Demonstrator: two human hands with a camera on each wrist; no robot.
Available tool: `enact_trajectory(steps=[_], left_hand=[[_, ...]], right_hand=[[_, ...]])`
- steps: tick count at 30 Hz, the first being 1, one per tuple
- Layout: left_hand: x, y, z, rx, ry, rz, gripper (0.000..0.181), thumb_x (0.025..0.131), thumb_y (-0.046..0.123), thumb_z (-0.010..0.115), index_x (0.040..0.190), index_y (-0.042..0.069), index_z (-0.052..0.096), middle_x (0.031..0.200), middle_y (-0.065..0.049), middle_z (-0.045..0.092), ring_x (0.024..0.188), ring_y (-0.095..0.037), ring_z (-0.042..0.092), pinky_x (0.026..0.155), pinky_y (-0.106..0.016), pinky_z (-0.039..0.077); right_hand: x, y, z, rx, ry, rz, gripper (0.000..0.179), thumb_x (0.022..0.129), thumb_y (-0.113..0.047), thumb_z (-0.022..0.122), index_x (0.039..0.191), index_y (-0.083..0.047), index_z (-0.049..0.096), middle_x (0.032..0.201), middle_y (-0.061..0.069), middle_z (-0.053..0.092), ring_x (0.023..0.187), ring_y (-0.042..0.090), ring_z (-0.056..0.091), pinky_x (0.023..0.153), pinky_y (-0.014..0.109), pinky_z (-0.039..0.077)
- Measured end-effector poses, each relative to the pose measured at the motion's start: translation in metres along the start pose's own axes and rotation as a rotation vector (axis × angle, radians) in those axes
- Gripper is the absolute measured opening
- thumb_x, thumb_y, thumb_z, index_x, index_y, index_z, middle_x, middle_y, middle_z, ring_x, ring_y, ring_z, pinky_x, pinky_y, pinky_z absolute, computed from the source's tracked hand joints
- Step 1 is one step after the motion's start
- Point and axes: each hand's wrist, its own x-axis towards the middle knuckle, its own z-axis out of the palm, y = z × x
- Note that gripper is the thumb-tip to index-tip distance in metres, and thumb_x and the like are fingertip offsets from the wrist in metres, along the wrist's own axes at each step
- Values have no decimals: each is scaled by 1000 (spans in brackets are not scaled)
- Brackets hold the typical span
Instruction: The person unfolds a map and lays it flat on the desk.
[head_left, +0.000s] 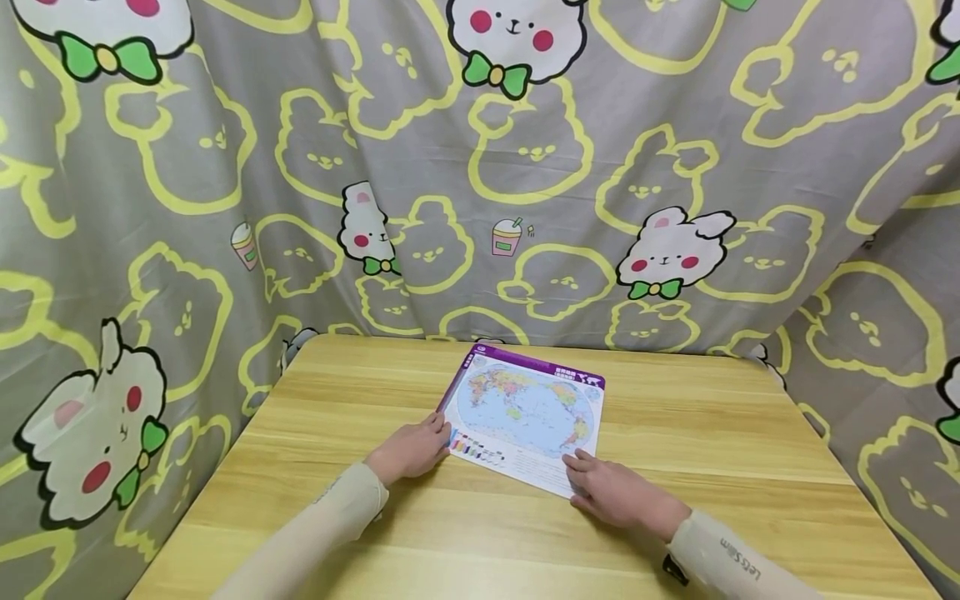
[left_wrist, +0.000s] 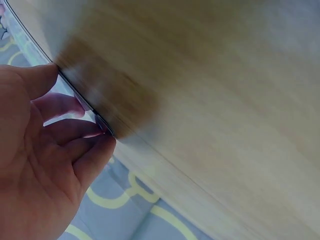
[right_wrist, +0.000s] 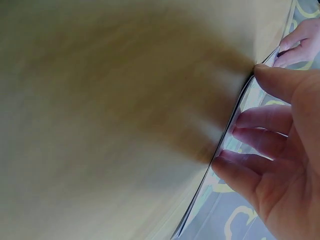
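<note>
A world map (head_left: 525, 408) with a purple top border lies slightly turned on the wooden table. My left hand (head_left: 414, 448) holds its lower left edge. In the left wrist view, the left thumb and fingertips (left_wrist: 107, 142) meet the map's thin dark rim. My right hand (head_left: 618, 492) holds the lower right corner, fingers over the printed face. The right wrist view shows the right thumb (right_wrist: 272, 77) and fingers along the rim, with part of the left hand (right_wrist: 302, 42) farther off. Whether any fingertip reaches beneath the map is hidden.
The light wooden table (head_left: 315, 525) spreads around the map on all sides. A grey curtain (head_left: 420, 158) with yellow outlines and cartoon rabbits hangs behind the table and along both sides. A small dark object (head_left: 675, 570) shows at the right wrist.
</note>
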Motion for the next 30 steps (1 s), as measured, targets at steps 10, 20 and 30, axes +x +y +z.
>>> enact_trajectory(steps=[10,20,30], left_hand=[[-2,8,-1,-4,31,6,44,99,28,48,131,-2,49,138,-25,44,128,-35,42,99,-44,44],[-4,16,-4,56,74,42,38,98,25,52,125,-2,54,132,-25,50,123,-35,48,90,-42,50],[-3,24,0,135,104,53,31,97,16,51,123,-1,57,126,-24,55,118,-33,54,82,-38,55]], right_hand=[[0,9,1,4,19,10,39,92,-25,61,120,3,61,133,21,51,120,42,48,95,51,44],[2,18,-1,43,31,41,33,92,-22,61,113,3,63,132,23,52,120,44,47,96,54,43],[4,28,1,53,52,46,19,92,-22,60,96,-4,63,131,24,53,119,44,48,95,53,44]])
